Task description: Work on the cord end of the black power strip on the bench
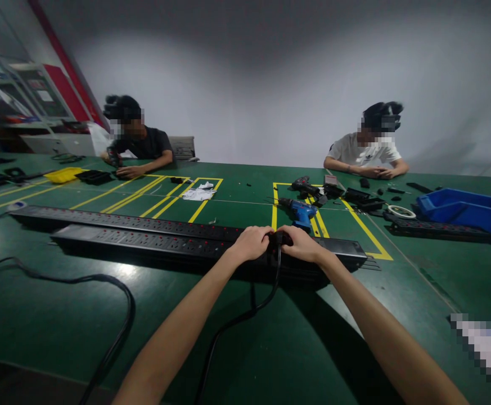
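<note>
Two long black power strips with rows of sockets and small red marks lie side by side across the table: a rear power strip (114, 217) and a front power strip (144, 241). My left hand (250, 243) is closed over the front strip, left of a black power plug (278, 238). On the plug's other side, my right hand (302, 244) has curled fingers closed against it. From the plug a black power cable (277, 275) hangs over the strip's near side and runs toward me. My fingers hide how far the plug sits in a socket.
Beyond the strips lies a blue cordless drill (302, 211), with black parts around it. A blue bin (467, 208) stands right and a yellow tray (64, 175) left. Another black cable (129, 306) curves across the near left. Two people sit across the green table (59, 315).
</note>
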### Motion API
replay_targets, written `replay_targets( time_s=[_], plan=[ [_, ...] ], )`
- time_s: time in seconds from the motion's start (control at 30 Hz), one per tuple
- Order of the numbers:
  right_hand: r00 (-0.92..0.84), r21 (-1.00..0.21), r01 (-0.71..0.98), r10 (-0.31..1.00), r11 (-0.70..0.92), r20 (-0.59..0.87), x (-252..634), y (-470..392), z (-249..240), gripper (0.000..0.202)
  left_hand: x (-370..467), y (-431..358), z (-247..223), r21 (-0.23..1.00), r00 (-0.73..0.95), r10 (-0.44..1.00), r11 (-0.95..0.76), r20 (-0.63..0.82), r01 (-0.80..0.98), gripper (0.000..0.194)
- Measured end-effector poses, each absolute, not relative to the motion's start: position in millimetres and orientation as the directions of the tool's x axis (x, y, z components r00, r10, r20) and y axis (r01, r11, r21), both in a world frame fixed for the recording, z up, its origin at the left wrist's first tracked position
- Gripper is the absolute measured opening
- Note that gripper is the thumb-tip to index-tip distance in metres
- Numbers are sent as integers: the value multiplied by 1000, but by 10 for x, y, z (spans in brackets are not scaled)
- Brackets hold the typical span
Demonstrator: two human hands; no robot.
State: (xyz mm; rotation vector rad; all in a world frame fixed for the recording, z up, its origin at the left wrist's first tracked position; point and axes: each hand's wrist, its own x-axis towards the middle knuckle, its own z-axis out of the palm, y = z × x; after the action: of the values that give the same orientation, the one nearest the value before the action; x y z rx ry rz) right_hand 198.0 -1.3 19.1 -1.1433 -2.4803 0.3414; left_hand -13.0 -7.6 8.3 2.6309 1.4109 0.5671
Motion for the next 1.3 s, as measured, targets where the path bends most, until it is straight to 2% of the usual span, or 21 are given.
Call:
replay_targets(
  time_s=[0.23, 0.37, 0.63, 0.83, 0.97, 1.17, 1.23, 1.3],
  plan=[
    [-589, -34, 792, 777, 610, 219, 1773, 31, 263, 30, -135, -89, 120, 280, 495, 837, -546, 233, 790, 31],
    [-583, 45, 808, 785, 587, 209, 1708, 56, 244, 25, -140, -85, 117, 279, 503, 829, -557, 244, 782, 30],
    [-581, 9, 797, 763, 604, 284, 1747, 76, 203, 30, -154, -41, 53, 257, 514, 811, -579, 280, 773, 29],
    [-552, -51, 761, 687, 647, 473, 1726, -83, 198, 33, -184, -61, 56, 263, 547, 785, -615, 291, 743, 33],
    [-466, -144, 762, 690, 631, 554, 1771, -215, 198, 34, -186, -84, 59, 259, 544, 790, -609, 284, 749, 35],
    [-470, -216, 747, 730, 628, 497, 2073, -488, 154, 31, -129, -80, 66, 289, 492, 824, -561, 281, 775, 34],
    [-459, -264, 740, 752, 618, 474, 2218, -601, 130, 28, -121, -82, 68, 295, 484, 827, -557, 286, 776, 34],
    [-437, -334, 722, 774, 605, 459, 2371, -707, 106, 35, -119, -90, 75, 300, 480, 828, -554, 290, 776, 34]
  ],
)
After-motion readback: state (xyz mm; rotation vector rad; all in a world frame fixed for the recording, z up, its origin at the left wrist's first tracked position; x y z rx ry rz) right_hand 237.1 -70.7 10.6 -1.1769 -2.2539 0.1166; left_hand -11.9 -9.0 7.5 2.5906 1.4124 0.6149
